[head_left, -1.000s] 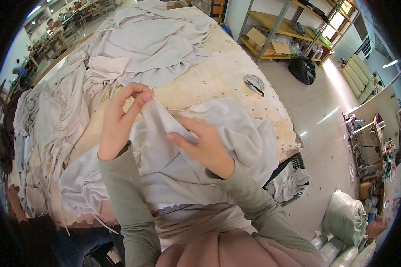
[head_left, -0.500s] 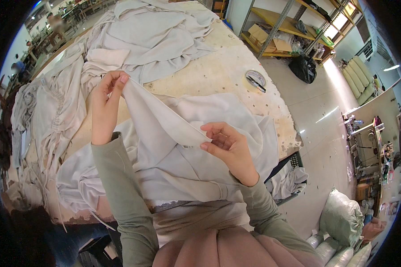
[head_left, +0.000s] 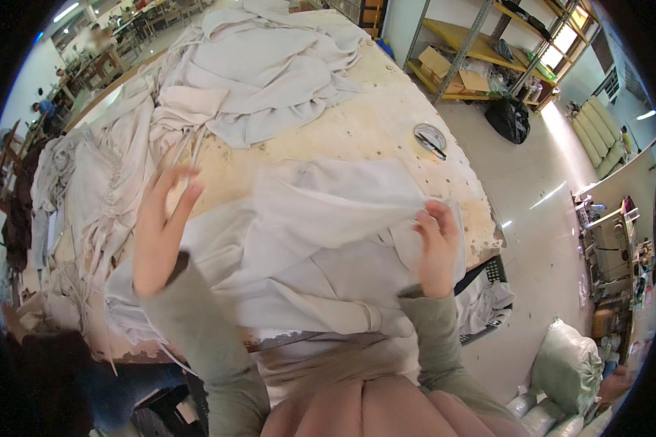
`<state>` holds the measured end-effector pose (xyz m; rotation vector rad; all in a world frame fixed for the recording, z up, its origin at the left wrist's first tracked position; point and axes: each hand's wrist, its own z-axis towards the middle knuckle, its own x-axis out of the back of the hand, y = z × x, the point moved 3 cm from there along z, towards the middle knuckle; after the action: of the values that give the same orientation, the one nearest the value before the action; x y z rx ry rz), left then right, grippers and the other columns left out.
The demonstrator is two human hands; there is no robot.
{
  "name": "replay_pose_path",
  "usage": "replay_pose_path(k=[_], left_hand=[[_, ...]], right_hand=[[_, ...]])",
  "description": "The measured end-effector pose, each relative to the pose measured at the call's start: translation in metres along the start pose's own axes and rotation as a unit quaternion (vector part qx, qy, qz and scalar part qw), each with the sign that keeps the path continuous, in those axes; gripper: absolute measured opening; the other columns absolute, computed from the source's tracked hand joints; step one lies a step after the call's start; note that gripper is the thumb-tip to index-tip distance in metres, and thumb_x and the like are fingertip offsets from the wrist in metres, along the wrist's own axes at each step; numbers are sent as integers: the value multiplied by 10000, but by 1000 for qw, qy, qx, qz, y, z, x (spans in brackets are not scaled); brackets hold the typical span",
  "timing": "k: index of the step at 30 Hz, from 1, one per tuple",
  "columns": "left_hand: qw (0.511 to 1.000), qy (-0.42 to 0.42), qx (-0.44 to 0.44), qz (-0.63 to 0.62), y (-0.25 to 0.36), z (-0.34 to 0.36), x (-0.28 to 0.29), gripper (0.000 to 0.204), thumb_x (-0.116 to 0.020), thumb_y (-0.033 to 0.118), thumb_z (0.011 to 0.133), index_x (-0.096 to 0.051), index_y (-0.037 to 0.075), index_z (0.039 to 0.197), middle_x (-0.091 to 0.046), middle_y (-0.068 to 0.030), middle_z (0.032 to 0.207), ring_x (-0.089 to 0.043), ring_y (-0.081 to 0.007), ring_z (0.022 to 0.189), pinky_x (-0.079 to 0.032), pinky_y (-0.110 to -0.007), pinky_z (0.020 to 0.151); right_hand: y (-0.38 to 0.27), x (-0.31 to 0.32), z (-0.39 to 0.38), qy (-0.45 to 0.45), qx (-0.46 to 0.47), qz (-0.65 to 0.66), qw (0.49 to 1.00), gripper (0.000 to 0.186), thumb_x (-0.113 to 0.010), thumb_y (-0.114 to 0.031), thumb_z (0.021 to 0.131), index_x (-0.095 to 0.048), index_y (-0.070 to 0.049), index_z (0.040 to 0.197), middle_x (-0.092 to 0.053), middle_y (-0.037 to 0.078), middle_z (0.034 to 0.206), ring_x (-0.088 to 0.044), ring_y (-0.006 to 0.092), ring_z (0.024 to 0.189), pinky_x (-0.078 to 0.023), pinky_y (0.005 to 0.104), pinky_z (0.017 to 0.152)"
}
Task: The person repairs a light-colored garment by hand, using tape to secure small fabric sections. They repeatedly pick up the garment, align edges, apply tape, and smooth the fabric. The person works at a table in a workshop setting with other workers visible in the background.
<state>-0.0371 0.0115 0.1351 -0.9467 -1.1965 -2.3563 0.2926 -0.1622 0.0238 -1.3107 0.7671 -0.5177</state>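
Note:
A pale grey garment (head_left: 306, 240) lies in loose folds on the table in front of me, one edge stretched across toward the right. My left hand (head_left: 160, 226) is raised over the garment's left part, thumb and fingers apart with nothing between them, somewhat blurred. At the garment's right end my right hand (head_left: 437, 240) pinches the edge of the fabric between thumb and fingers. Part of that grip is smeared by motion.
More pale garments (head_left: 270, 65) are heaped at the table's far side, and gathered ones (head_left: 102, 182) along its left. A tape roll (head_left: 430, 138) with a small black tool lies at right. A dark crate (head_left: 496, 273) holding cloth stands beside the worn table (head_left: 386, 95).
My left hand has let go of the raised fabric corner and moved down. The fabric has dropped onto the pile, and my right hand has shifted right with its edge.

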Motion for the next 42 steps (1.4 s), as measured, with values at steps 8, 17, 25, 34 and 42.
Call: replay_pose_path(k=[8,17,25,34,42], left_hand=[[853,38,353,383,-129,-158,-7,516,-534,355,927,-427,57,1335,-470,-160,1320,-456,-366,1168,-343,-475,973],[983,-165,74,-20,-14,-174,-138,596,-599,90,841,-357,-59,1365,-483,-234,1313,-468,-333,1213,-317,-391,1046],[830,-417,50,-367,57,-133,-130,327,-519,131,947,-507,-40,1226,-613,-124,1093,-568,-158,1013,-430,-281,918],[883,-247,216,-335,3,-119,-119,284,-477,179,977,-557,-16,1167,-597,-93,1096,-550,-170,1030,-417,-304,934],[927,-357,-54,-105,32,-87,-144,371,-554,226,916,-521,77,1254,-435,-172,1324,-417,-329,1221,-325,-395,1030]], right_hand=[[27,43,-15,-45,71,-285,955,383,-618,-109,863,-502,2,1210,-546,84,1154,-498,192,1084,-375,305,943],[26,-83,-106,-376,210,-293,853,821,-742,-269,683,-371,-201,1412,-334,229,1382,-349,466,1240,-299,515,1035],[10,53,-83,-226,155,-318,908,446,-796,-187,579,-683,-145,1008,-592,130,1106,-569,341,1011,-464,408,846],[-62,254,-71,294,-3,-563,773,306,-704,-112,684,-655,-35,976,-627,153,1013,-610,327,929,-480,381,792],[-24,184,-28,65,100,-439,890,197,-616,-92,802,-651,-46,991,-612,123,1036,-605,287,924,-478,352,811]])
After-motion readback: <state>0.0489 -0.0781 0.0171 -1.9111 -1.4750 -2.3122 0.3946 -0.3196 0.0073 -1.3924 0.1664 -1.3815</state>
